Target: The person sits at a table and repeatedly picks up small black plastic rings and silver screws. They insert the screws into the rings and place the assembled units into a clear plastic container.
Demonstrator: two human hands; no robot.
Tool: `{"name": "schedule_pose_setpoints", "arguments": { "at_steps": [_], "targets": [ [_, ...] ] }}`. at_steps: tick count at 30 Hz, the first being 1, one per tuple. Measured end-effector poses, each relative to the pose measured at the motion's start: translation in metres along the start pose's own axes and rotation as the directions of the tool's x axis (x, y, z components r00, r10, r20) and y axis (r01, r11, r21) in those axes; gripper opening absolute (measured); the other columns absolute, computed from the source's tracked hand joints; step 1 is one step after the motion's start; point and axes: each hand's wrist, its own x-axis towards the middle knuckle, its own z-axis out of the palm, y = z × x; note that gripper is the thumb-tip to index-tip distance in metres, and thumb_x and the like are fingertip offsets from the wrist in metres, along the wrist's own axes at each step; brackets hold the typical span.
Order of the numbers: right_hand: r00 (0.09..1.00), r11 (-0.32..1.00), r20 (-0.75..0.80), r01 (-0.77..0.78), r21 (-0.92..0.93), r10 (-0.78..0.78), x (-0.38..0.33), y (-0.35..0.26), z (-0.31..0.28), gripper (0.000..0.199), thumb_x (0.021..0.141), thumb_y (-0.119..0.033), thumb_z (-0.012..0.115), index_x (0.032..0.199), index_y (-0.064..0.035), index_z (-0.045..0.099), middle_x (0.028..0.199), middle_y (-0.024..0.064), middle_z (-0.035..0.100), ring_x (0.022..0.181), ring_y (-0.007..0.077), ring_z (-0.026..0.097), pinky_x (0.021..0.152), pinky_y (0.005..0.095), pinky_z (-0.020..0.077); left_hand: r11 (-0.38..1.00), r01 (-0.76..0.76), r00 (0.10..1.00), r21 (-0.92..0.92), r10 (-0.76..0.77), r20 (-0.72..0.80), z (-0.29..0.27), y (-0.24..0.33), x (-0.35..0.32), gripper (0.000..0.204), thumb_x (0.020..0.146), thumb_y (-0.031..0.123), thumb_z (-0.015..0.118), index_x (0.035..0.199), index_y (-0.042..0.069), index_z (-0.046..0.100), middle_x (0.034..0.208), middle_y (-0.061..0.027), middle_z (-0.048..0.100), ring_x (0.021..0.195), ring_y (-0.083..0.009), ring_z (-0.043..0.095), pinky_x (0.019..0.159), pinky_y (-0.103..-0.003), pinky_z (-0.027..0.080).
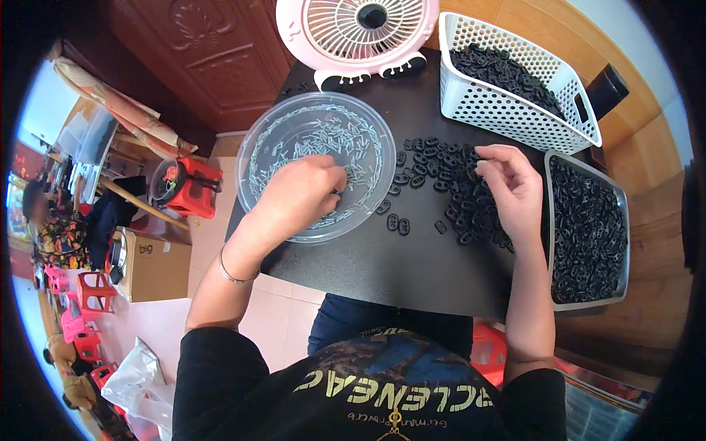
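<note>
My left hand [307, 185] reaches into a clear round plastic tub [248, 202] that holds many short, pale blue-grey pins [334, 136]. Its fingers are curled together, and a bit of something dark shows by the fingertips, too small to name. Over a heap of small black oval pieces with holes [457, 187] on the dark table is my right hand [512, 184]. Its thumb and forefinger come together at the heap's far edge; what they pinch, if anything, I cannot make out. Several black pieces [398, 224] lie loose between tub and heap.
A white perforated basket [507, 117] of black pieces stands at the back right. More fill a grey tray [625, 242] along the right side. A pink fan [368, 40] stands behind the tub. Red stools [200, 187], a cardboard box [158, 268] and other people are off left.
</note>
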Motion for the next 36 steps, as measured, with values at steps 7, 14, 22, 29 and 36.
{"name": "schedule_pose_setpoints", "arguments": {
  "at_steps": [7, 14, 22, 29, 36],
  "targets": [
    [0.999, 0.999, 0.037, -0.029, 0.029, 0.028, -0.006, 0.005, 0.005, 0.012, 0.077, 0.0, 0.059, 0.088, 0.0001, 0.063, 0.083, 0.0045, 0.058, 0.072, 0.0091, 0.059, 0.063, 0.0206, 0.0469, 0.991, 0.01, 1.0, 0.136, -0.009, -0.007, 0.007, 0.006, 0.007, 0.009, 0.063, 0.004, 0.059, 0.071, 0.003, 0.054, 0.073, -0.0108, 0.053, 0.076, -0.0301, 0.056, 0.066, -0.04, 0.046],
    [0.868, 0.968, 0.483, 0.006, -0.249, 0.119, -0.006, -0.005, -0.008, 0.013, 0.069, -0.008, 0.068, 0.081, -0.006, 0.063, 0.077, 0.0041, 0.058, 0.062, 0.0127, 0.057, 0.058, 0.0248, 0.0452, 0.99, 0.032, 0.999, 0.139, -0.036, 0.027, 0.006, 0.007, 0.014, 0.01, 0.062, 0.005, 0.058, 0.071, 0.005, 0.053, 0.071, -0.011, 0.051, 0.074, -0.0311, 0.055, 0.064, -0.041, 0.046],
    [0.769, 0.803, 0.639, 0.4, -0.441, -0.033, -0.018, -0.008, 0.005, 0.016, 0.071, -0.015, 0.063, 0.086, -0.0113, 0.059, 0.084, 0.004, 0.058, 0.085, 0.0232, 0.056, 0.073, 0.0348, 0.0467, 0.977, 0.079, 0.996, -0.199, -0.071, 0.048, -0.004, -0.004, 0.013, 0.014, 0.061, 0.001, 0.06, 0.072, 0.004, 0.051, 0.071, -0.0076, 0.055, 0.067, -0.0215, 0.057, 0.062, -0.03, 0.046],
    [0.8, 0.83, 0.595, 0.382, -0.406, -0.077, -0.021, -0.007, 0.014, 0.014, 0.073, -0.011, 0.061, 0.087, -0.0097, 0.059, 0.08, 0.0048, 0.057, 0.08, 0.0236, 0.056, 0.069, 0.0332, 0.0476, 0.709, 0.016, 0.98, -0.705, -0.15, -0.129, -0.011, -0.011, 0.016, 0.012, 0.069, -0.005, 0.059, 0.066, 0.001, 0.049, 0.068, -0.0026, 0.058, 0.065, -0.0068, 0.054, 0.062, -0.022, 0.045],
    [0.978, 0.995, 0.202, 0.07, -0.065, -0.055, -0.013, -0.002, 0.018, 0.013, 0.075, 0.001, 0.06, 0.087, -0.0029, 0.058, 0.078, 0.0068, 0.061, 0.068, 0.0136, 0.061, 0.063, 0.0244, 0.0476, 0.311, 0.058, 0.992, -0.949, -0.125, 0.019, -0.009, 0.033, 0.048, 0.012, 0.077, 0.0, 0.062, 0.089, -0.001, 0.059, 0.082, -0.0033, 0.063, 0.076, -0.006, 0.058, 0.069, -0.019, 0.048]
  ]
}}
